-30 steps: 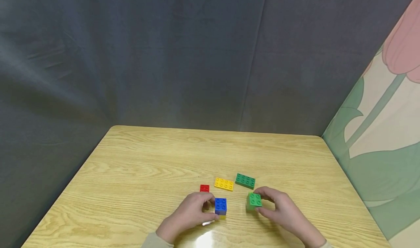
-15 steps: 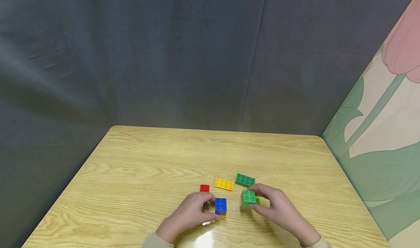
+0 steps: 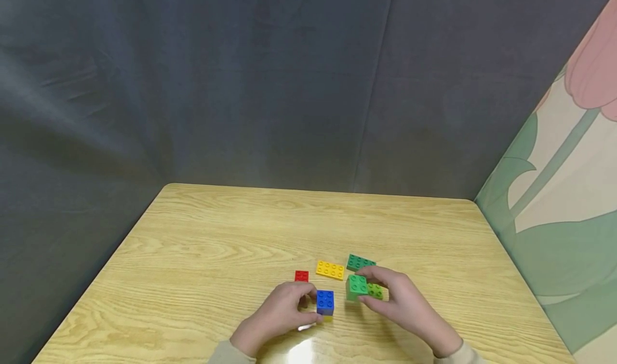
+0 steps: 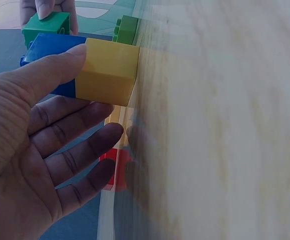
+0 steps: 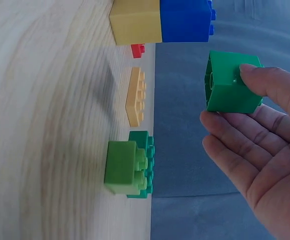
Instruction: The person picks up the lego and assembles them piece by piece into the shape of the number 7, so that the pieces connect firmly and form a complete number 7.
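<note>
Spreading well left of the blue brick [image 3: 325,302]: counter [image 3: 193,278], room to move. Left hand [image 3: 281,311] fingers grip the blue brick, stacked on a yellow brick [image 4: 110,70]. Right hand [image 3: 402,302] fingers pinch 1 green brick [image 3: 357,286], off the counter, just right of the blue brick, 1 gap between. Both 4-stud, no long axis.

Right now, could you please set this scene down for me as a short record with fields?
Left hand: holds a blue brick stacked on a thick yellow brick
Right hand: pinches a bright green brick above the table, hollow underside facing down
Lime brick: on the table, studs up, partly behind the right hand in the head view
Other bricks: dark green brick, thin yellow brick and red brick, lying apart, studs up
</note>
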`<state>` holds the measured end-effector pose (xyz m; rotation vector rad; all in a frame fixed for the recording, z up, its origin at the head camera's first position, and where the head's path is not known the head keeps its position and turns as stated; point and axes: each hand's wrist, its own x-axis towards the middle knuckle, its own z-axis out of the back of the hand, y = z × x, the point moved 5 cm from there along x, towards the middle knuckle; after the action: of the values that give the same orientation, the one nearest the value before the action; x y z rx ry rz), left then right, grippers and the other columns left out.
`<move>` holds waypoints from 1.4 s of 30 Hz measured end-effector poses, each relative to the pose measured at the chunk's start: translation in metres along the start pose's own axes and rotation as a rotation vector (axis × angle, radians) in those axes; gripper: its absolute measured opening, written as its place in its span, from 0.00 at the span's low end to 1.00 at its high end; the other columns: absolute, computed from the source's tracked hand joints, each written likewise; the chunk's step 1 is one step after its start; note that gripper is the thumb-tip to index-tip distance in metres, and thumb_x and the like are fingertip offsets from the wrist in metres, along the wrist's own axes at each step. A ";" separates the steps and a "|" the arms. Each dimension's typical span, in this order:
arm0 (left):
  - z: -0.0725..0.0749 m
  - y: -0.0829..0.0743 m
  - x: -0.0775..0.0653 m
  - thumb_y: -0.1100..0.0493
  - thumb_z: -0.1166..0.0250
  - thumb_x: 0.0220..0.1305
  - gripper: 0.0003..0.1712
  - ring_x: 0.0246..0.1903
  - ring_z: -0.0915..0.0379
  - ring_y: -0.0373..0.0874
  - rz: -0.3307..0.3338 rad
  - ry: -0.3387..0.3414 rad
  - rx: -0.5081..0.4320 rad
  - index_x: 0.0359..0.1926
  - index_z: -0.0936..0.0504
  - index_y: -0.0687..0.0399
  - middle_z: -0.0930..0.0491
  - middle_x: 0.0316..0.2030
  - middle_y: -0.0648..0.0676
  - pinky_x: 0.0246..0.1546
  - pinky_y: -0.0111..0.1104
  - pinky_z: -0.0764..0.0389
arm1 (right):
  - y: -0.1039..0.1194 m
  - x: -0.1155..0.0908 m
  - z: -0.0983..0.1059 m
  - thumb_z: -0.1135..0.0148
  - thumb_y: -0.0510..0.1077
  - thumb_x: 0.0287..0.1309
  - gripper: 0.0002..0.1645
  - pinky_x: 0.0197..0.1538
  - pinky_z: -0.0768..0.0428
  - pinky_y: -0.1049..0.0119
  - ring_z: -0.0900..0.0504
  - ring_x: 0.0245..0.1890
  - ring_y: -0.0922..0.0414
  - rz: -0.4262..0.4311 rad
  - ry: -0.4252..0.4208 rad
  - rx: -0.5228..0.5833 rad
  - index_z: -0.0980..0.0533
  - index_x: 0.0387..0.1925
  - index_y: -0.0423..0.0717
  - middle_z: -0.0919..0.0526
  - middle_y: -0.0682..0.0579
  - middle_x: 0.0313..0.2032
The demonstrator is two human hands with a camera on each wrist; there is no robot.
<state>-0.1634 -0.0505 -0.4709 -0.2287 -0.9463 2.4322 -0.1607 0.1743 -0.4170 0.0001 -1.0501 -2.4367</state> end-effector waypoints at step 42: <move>-0.002 0.002 0.000 0.45 0.25 0.50 0.17 0.28 0.31 0.33 -0.002 -0.001 -0.020 0.37 0.20 0.43 0.25 0.28 0.38 0.30 0.26 0.29 | 0.035 0.017 -0.013 0.30 0.48 0.57 0.19 0.50 0.19 0.57 0.18 0.45 0.63 0.176 0.002 0.125 0.23 0.50 0.55 0.18 0.67 0.44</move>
<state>-0.1641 -0.0507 -0.4739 -0.2331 -0.9712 2.4221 -0.1584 0.1377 -0.3993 -0.0470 -1.1494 -2.2113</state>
